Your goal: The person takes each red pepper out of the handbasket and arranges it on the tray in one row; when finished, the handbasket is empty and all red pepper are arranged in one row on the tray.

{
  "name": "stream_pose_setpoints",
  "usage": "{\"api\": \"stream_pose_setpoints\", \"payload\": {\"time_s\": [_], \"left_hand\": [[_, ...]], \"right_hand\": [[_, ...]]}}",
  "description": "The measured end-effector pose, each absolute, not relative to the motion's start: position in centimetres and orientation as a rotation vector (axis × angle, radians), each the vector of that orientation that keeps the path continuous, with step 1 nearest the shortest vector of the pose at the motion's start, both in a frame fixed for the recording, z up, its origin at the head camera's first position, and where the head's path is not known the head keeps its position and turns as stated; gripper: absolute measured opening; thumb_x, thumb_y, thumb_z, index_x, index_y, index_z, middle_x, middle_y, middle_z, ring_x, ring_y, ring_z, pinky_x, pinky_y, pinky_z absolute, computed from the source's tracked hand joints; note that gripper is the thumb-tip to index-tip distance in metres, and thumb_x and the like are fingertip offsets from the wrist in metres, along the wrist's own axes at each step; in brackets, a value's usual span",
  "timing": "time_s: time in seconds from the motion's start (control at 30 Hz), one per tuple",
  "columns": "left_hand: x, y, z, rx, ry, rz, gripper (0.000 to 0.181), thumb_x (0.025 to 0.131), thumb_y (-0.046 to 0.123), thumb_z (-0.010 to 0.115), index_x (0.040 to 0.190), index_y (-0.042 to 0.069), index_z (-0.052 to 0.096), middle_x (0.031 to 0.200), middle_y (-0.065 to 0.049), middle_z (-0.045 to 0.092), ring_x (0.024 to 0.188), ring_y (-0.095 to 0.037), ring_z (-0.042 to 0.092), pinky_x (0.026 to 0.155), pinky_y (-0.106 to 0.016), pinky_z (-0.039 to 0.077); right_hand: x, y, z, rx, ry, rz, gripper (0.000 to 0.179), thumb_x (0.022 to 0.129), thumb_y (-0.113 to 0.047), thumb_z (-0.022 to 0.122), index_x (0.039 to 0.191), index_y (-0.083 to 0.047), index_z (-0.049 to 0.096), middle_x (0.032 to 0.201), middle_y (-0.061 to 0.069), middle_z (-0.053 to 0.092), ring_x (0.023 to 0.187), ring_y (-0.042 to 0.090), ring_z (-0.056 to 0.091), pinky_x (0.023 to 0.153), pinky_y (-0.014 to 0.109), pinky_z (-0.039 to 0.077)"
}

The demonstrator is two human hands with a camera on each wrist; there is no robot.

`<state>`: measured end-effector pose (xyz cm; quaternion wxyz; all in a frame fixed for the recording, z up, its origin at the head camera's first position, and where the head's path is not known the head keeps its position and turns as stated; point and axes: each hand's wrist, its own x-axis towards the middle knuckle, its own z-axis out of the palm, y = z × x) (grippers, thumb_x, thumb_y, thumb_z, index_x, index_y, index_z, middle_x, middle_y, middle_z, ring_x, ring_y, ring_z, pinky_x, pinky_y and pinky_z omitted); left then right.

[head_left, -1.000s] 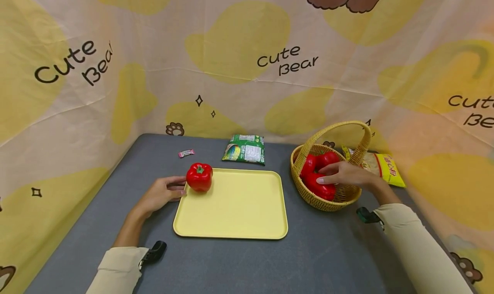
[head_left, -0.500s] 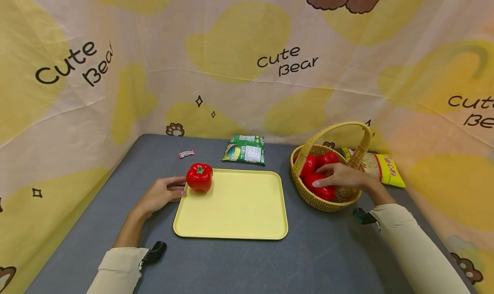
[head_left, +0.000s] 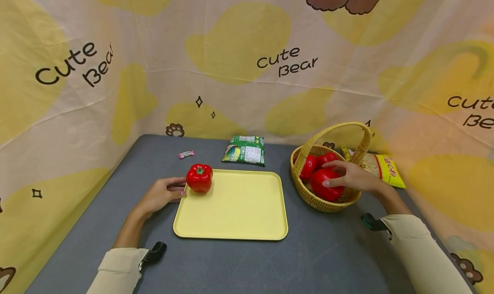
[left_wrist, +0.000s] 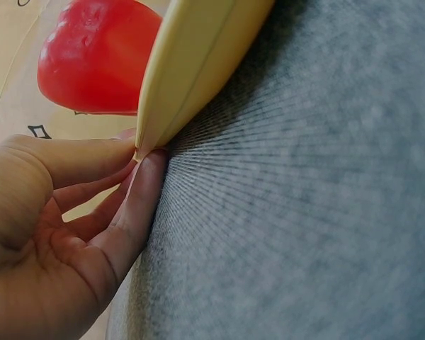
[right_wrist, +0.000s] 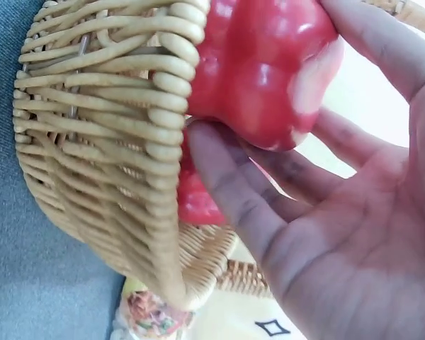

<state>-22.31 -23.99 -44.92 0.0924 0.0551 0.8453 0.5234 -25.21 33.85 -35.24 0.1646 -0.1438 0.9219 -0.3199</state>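
On the left, my left hand [head_left: 160, 195] pinches the edge of the yellow tray [head_left: 239, 208] between thumb and fingers; the left wrist view shows this at the tray's rim [left_wrist: 191, 64]. A red bell pepper [head_left: 199, 178] stands upright in the tray's far left corner, close to these fingers. My right hand [head_left: 355, 177] reaches into the wicker basket [head_left: 324, 207] and grips a red bell pepper [head_left: 324, 191]. In the right wrist view its fingers curl about the gripped pepper [right_wrist: 262, 71] at the basket's rim. Two more red peppers [head_left: 308, 167] lie behind it, partly covered.
A green snack packet [head_left: 245, 149] lies behind the tray, and a small pink wrapped candy [head_left: 186, 154] sits left of it. Right of the basket is a yellow packet [head_left: 386, 169]. The basket's tall handle [head_left: 339, 125] arches over it. Printed cloth walls border the grey table [head_left: 247, 264].
My right hand first shifts slightly left, then back right, and the gripped pepper has turned and moved a little right within the basket. The left hand and tray hold still.
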Motion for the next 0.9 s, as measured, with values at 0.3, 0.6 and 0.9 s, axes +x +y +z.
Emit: {"api": "stream_pose_setpoints", "payload": {"time_s": [0.3, 0.6, 0.9], "left_hand": [[-22.4, -24.1, -45.1, 0.191, 2.53, 1.544, 0.056, 0.099, 0.008, 0.074, 0.148, -0.01, 0.054, 0.144, -0.031, 0.061, 0.128, -0.043, 0.066, 0.092, -0.033, 0.063], [-22.5, -24.2, -45.3, 0.209, 2.534, 1.536, 0.057, 0.099, 0.007, 0.073, 0.148, -0.012, 0.052, 0.144, -0.033, 0.06, 0.128, -0.045, 0.065, 0.091, -0.035, 0.063], [-22.5, -24.1, -45.1, 0.188, 2.54, 1.525, 0.056, 0.098, 0.009, 0.074, 0.148, -0.009, 0.055, 0.144, -0.03, 0.062, 0.128, -0.042, 0.066, 0.093, -0.031, 0.062]], "right_hand": [[-23.5, 35.2, -35.1, -0.436, 2.657, -1.145, 0.07, 0.097, -0.03, 0.077, 0.153, -0.005, 0.044, 0.145, 0.024, 0.057, 0.127, 0.039, 0.059, 0.089, 0.03, 0.059], [-21.3, 35.1, -34.5, -0.433, 2.748, -1.28, 0.069, 0.097, -0.022, 0.078, 0.153, -0.003, 0.042, 0.143, 0.023, 0.057, 0.126, 0.033, 0.058, 0.085, 0.025, 0.061], [-19.3, 33.3, -34.7, -0.557, 2.735, -1.455, 0.069, 0.094, -0.009, 0.08, 0.153, -0.006, 0.044, 0.146, 0.012, 0.053, 0.111, 0.009, 0.067, 0.082, 0.03, 0.065]]}}
